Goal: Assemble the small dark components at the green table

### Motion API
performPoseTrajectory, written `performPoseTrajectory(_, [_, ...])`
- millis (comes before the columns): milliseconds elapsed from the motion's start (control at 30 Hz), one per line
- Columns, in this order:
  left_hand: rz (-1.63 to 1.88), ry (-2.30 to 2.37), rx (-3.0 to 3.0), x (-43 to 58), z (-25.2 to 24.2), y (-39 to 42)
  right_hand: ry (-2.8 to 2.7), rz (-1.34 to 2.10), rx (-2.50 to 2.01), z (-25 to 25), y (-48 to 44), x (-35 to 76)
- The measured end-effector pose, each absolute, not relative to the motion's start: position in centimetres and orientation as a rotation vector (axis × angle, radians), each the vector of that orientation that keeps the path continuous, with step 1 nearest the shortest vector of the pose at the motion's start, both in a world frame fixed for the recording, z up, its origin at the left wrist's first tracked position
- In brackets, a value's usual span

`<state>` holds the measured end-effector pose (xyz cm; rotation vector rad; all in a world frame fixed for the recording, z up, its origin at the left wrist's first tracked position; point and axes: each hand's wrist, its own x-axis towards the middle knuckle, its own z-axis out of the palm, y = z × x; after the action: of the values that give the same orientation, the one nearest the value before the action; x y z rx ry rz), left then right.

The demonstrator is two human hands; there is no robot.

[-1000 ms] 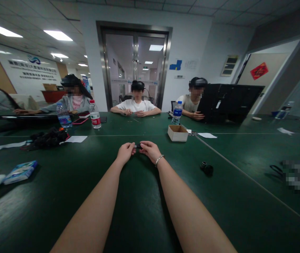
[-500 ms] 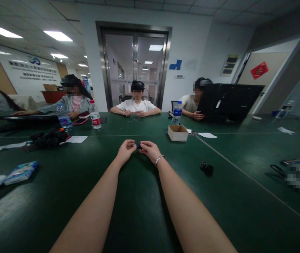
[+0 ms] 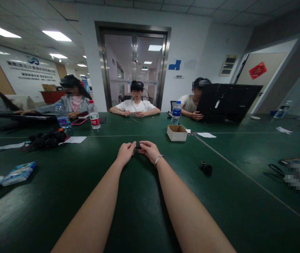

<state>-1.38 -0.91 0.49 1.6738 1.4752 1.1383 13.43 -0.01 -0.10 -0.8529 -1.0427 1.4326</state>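
Both my arms reach out over the dark green table (image 3: 139, 196). My left hand (image 3: 125, 153) and my right hand (image 3: 150, 151) meet at the middle of the table, fingertips pinched together on a small dark object (image 3: 138, 146) held between them. The object is too small to name. A thin bracelet (image 3: 158, 160) sits on my right wrist. Both hands rest on or just above the tabletop.
A small cardboard box (image 3: 177, 133) stands beyond my hands to the right; a small black part (image 3: 206, 168) lies to the right. Water bottles (image 3: 94, 115), a black heap (image 3: 47, 138) and a blue packet (image 3: 19, 173) lie left. Three people sit at the far side.
My hands stay pinched on the small object; the fingers shift slightly. The view has drifted a little.
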Motion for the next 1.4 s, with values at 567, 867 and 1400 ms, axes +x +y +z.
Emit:
performPoseTrajectory(567, [1.195, 1.402, 1.587, -1.2, 0.0, -0.5, -1.022, 1.446, -0.857, 0.3, -0.3, 13.4])
performPoseTrajectory(867, [1.114, 1.458, 1.564, -1.3, 0.7, -1.1, -0.999, 1.452, -0.891, 0.7, -0.6, 13.4])
performPoseTrajectory(1400, [1.167, 1.377, 1.520, -1.3, -0.5, 0.0, -1.012, 1.450, -0.848, 0.2, -0.2, 13.4])
